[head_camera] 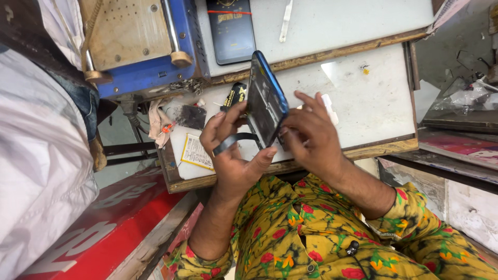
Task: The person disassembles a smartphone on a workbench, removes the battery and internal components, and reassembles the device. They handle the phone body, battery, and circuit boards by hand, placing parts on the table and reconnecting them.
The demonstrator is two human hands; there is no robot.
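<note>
While both hands are on the phone (265,98), this reads as the inspect-and-handle stage of a bench repair, my judgement only; the handset is held off the bench, tilted on edge above the white worktop (373,98), roughly at its front half.

Left hand (231,150) grasps the lower end; thumb under the bottom corner, fingers curled round the back; a dark strip (234,141) that looks like a flex cable or tape loops across those fingers, cannot tell which. Right hand (311,135) is closed on the right edge of the handset; fingertips spread along the side, grip looks light, not clenched.

Phone itself: blue rim, dark glossy face turned toward the left hand; slim slab, no crack visible at this angle; far face is hidden.

Next move, as I judge it, needs a steady pinch from the left hand while the right works along the edge; thin part, so low force and no twisting; the loose strip could snag.

Around it: blue machine (150,52) with a perforated plate at the bench's back left; dark flat box (231,31) behind the phone; yellow-bordered label (197,152) at the bench's near left; rag (158,122) beside it; a person in a pale garment (36,155) stands at far left.
</note>
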